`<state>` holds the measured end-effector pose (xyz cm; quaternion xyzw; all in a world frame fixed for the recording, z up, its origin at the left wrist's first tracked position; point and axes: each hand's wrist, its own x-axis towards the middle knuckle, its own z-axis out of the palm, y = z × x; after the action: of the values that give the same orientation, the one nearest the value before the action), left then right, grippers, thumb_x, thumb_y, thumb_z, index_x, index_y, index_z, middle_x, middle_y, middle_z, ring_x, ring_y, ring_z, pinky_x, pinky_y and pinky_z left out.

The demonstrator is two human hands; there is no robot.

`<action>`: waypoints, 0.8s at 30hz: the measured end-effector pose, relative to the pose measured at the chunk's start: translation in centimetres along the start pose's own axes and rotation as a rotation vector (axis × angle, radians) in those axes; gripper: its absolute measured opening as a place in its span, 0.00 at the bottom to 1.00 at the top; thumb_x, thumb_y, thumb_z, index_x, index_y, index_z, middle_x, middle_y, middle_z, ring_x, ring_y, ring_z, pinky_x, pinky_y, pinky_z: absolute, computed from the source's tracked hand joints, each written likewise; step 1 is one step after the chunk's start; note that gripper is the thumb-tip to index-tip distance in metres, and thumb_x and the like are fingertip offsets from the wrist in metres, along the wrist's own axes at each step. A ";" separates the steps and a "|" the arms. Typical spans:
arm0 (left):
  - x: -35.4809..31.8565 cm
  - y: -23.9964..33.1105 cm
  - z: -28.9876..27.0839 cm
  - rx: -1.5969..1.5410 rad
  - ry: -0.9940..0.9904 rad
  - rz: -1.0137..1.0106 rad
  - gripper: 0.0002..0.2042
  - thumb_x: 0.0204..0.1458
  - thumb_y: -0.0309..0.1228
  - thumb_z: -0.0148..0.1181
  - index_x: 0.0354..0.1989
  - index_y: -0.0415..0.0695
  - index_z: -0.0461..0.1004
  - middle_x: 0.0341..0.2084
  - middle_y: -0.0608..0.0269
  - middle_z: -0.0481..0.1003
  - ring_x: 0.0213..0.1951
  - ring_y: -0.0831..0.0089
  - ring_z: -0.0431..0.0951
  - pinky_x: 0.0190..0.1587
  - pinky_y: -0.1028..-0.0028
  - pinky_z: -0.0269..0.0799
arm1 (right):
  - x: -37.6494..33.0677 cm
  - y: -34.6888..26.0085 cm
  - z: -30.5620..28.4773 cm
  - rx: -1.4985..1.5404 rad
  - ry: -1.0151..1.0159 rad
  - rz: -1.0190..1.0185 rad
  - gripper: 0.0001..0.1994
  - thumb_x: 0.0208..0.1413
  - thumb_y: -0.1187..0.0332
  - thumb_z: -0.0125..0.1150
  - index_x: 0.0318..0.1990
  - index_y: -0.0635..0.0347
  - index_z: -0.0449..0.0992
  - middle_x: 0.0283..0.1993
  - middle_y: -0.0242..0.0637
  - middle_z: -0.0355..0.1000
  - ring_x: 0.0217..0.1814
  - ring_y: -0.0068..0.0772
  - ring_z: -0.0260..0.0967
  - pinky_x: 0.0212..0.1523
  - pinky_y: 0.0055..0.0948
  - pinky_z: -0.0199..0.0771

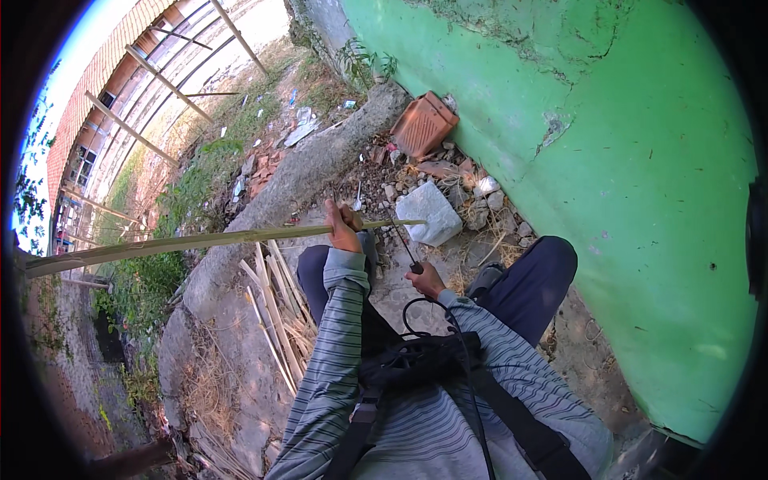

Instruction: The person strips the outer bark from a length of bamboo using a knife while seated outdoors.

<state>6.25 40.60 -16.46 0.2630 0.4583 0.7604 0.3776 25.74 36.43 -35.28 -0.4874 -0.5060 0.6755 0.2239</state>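
Note:
My left hand point(344, 230) is closed round a long pale bamboo strip point(176, 243), which runs far out to the left. The strip's short end sticks out to the right, over a whitish stone block point(433, 212) on the ground. In my right hand point(429, 282) is the dark handle of a knife point(414, 264). Its narrow blade points up and away, crossing the strip just right of my left hand; whether it touches or cuts in, I cannot tell. Beside my left knee lies a pile of split bamboo strips point(276, 308).
A green wall point(640, 192) with peeling plaster stands close on the right. Near its foot are an orange-brown ribbed tile point(425, 126) and loose rubble point(480, 210). A raised concrete edge point(264, 192) curves along the left, with weeds beyond it. A black cable point(462, 344) hangs across my front.

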 end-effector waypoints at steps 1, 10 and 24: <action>0.0 0.0 -0.1 -0.002 -0.013 -0.006 0.29 0.65 0.55 0.41 0.14 0.52 0.49 0.11 0.74 0.46 0.13 0.80 0.46 0.18 0.72 0.38 | 0.2 0.3 0.0 -0.001 0.001 0.000 0.11 0.52 0.67 0.65 0.23 0.59 0.70 0.15 0.27 0.63 0.12 0.22 0.59 0.13 0.26 0.56; -0.2 -0.6 -0.2 -0.031 -0.027 -0.021 0.28 0.66 0.50 0.43 0.14 0.53 0.47 0.11 0.72 0.43 0.13 0.78 0.44 0.18 0.70 0.39 | 0.8 2.0 -1.3 0.035 0.082 0.182 0.12 0.48 0.66 0.65 0.20 0.63 0.71 0.17 0.34 0.68 0.12 0.25 0.63 0.14 0.29 0.62; -1.0 -0.2 -0.2 -0.023 -0.075 -0.045 0.27 0.66 0.46 0.47 0.14 0.52 0.48 0.11 0.74 0.45 0.13 0.80 0.45 0.18 0.71 0.39 | 1.5 3.0 -2.6 -0.143 0.107 0.192 0.12 0.51 0.67 0.64 0.19 0.61 0.72 0.14 0.29 0.65 0.10 0.22 0.59 0.11 0.29 0.57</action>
<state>6.73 39.77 -16.74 0.2765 0.4409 0.7466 0.4144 27.94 37.70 -38.65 -0.5839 -0.4911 0.6290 0.1495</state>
